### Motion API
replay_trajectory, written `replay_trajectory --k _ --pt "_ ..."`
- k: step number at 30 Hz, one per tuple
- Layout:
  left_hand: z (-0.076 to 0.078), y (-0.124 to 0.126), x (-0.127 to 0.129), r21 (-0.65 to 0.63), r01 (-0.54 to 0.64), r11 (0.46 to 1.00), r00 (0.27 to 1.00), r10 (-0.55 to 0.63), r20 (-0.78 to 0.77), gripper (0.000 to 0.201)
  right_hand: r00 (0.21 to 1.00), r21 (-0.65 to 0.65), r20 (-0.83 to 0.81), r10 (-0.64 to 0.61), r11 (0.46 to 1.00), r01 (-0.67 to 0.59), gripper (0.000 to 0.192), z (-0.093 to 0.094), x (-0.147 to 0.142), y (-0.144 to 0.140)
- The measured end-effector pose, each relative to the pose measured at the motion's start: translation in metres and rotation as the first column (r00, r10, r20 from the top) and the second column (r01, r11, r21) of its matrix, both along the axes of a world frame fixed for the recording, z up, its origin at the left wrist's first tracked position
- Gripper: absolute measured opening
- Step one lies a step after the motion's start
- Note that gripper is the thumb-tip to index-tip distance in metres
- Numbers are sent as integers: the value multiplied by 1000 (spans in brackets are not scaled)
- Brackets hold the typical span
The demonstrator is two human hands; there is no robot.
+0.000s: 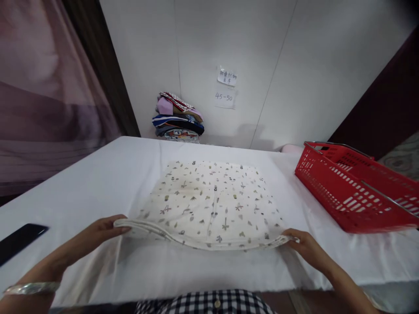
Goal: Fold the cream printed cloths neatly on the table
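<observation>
Cloth (209, 203): printed, folded, flat mid-table (98, 174), near edge lifted. Left hand (98, 231) pinching near-left corner; right hand (304, 246) pinching near-right corner. Red basket (356, 192) right. Folded clothes stack (178, 117) at wall. Phone (19, 240) left.

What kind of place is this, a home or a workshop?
Probably a clothes-folding work station rather than a home: a white-covered table with a printed garment held at its near edge, a red basket, folded clothes stacked by the wall and handwritten notes.
</observation>
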State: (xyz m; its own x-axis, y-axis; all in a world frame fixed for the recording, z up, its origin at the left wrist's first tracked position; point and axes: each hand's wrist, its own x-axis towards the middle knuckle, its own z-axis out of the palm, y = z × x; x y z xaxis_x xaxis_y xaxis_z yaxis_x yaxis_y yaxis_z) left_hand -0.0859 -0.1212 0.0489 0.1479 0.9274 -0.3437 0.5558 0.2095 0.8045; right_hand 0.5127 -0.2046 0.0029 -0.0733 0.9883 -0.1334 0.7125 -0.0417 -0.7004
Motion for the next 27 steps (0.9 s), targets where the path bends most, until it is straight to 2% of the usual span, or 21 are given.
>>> replay_trajectory --k 3,5,12,14,17,19,22,25,27 --pt "-13 -11 0 -27 15 1000 999 -14 32 37 991 49 129 23 998 -30 27 -15 -3 -9" --pt "-16 -15 -1 -14 -12 1000 999 12 35 37 972 108 232 47 991 -74 28 -21 -4 -12" --pt "-8 -26 1 51 -93 994 993 89 77 40 833 216 548 79 948 -233 40 -42 -9 -12" --pt "-8 -30 2 66 -117 991 992 113 58 43 808 293 585 70 911 -291 41 -51 -10 -14" --pt "-13 -35 1 62 -130 990 991 128 32 42 806 441 592 26 826 -350 39 -67 -7 -19" --pt "-21 -38 -3 60 -136 989 991 137 3 40 819 510 573 -28 794 -330 35 -76 -3 -23" --pt "-40 -41 -14 72 -145 987 986 150 -66 38 841 553 535 -76 785 -280 32 -82 0 -28" --pt "-63 -39 -30 82 -126 989 976 139 -169 38 858 528 512 -52 807 -266 34 -77 -3 -30" --pt "-78 -35 -42 44 -86 995 948 95 -305 41 871 478 489 -40 848 -229 37 -69 -7 -31"
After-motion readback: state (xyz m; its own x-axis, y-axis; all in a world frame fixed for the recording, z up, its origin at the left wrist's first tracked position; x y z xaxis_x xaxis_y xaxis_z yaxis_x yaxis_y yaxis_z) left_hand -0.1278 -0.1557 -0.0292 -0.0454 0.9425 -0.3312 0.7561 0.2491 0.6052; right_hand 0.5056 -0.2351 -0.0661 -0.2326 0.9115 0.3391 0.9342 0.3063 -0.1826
